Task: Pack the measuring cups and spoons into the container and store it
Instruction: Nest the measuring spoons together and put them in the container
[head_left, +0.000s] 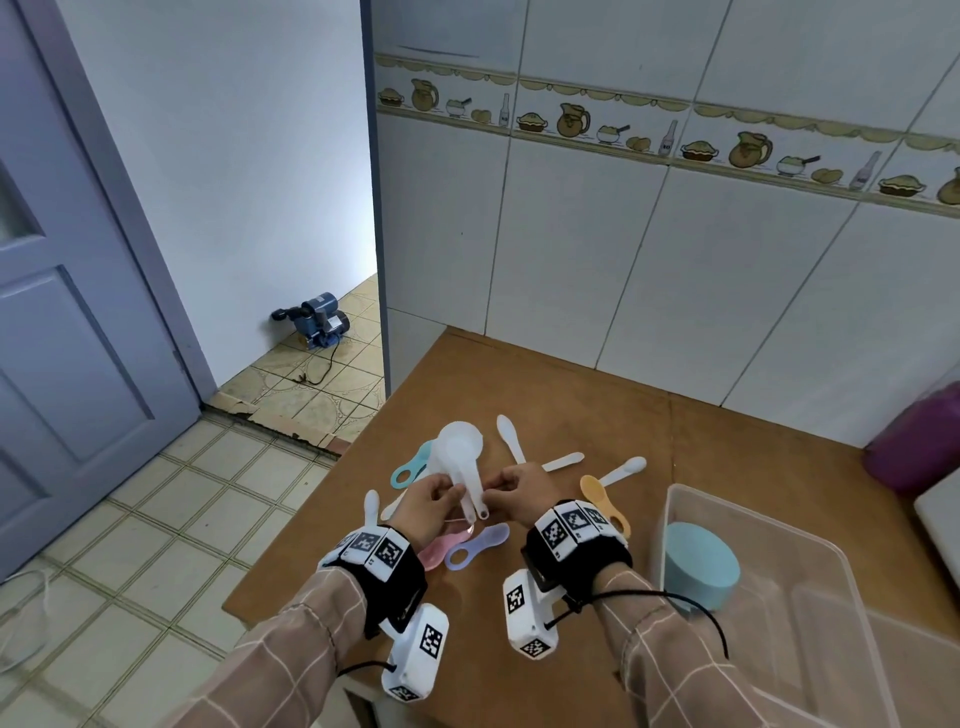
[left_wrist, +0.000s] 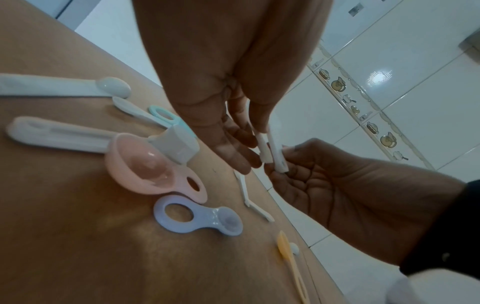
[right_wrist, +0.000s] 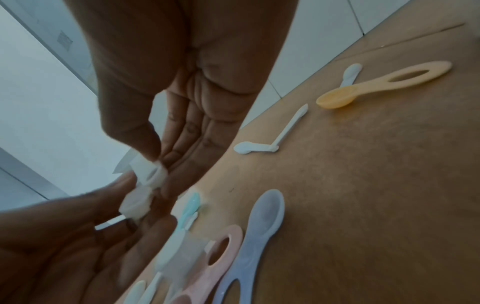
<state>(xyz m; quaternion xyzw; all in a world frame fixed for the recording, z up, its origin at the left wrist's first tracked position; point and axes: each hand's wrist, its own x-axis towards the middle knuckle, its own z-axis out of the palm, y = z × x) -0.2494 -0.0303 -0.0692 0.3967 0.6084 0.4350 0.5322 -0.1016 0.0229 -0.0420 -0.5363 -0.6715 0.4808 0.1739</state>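
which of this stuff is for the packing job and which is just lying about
For the job:
white measuring cups, pinched by left hand and right hand
orange spoon
purple spoon
pink cup
clear container

Lying about:
water pump
magenta tub

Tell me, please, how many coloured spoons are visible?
4: teal spoon behind the left hand, pink spoon and purple spoon closer in, orange spoon by the right hand. Hands may hide others.

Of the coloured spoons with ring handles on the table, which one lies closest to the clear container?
The orange spoon. It lies on the right, just left of the clear container, whereas the purple, pink and teal spoons lie further left.
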